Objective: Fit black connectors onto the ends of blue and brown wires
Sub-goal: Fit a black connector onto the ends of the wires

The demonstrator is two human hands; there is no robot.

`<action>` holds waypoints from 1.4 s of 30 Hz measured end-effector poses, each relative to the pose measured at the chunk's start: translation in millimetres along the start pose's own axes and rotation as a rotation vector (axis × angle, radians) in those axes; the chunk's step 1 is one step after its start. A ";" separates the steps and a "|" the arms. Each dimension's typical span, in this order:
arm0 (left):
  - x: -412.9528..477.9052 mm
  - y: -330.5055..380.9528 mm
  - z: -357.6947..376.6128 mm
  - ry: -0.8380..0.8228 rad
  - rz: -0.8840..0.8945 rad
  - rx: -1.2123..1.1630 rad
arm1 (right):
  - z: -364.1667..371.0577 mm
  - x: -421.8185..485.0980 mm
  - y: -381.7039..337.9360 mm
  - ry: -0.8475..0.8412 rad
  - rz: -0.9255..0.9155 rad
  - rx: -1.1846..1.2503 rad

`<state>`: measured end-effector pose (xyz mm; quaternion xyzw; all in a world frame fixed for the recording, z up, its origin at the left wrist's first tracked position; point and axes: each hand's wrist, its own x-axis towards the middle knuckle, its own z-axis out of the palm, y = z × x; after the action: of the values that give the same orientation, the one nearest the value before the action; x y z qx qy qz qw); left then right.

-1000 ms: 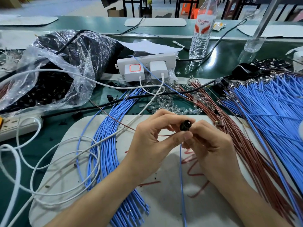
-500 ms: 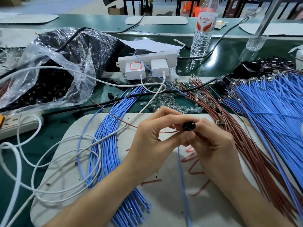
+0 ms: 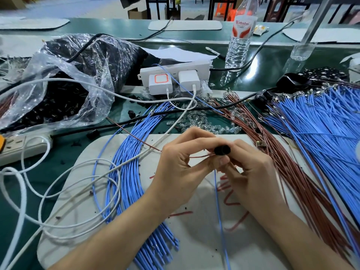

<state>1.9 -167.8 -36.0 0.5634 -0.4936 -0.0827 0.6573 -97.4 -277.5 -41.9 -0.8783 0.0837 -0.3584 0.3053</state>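
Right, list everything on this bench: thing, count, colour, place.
connector: one, black, pinched between both hands
brown wire: one, brown, leaving the connector leftward
blue wire: one, blue, running from the hands toward the viewer
blue wire bundles: two, blue, left on the mat and far right
brown wire bundle: one, brown, right of the hands
bag: one, clear, black parts inside, far left
power strips: two, white, behind centre and left edge
cables: several, white, looped at left
bottle: one, clear, back right
mat: one, pale, under the hands
left hand, right hand: pinching the connector
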 end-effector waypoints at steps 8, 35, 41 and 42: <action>1.9 5.3 1.0 -0.018 0.008 0.162 | -2.2 -2.2 0.8 0.118 0.090 0.077; 1.3 3.9 -1.8 -0.032 -0.083 0.219 | -19.6 3.6 -21.4 0.161 0.288 0.497; 1.5 3.0 -2.0 -0.052 -0.008 0.466 | -28.3 8.9 -10.9 0.001 0.409 0.483; 1.7 2.8 -1.8 -0.058 -0.009 0.476 | -30.4 9.9 -9.7 -0.020 0.421 0.495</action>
<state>2.8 -166.8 -32.5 0.7021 -0.5154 0.0171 0.4911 -111.6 -287.9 -13.4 -0.7443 0.1710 -0.2880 0.5777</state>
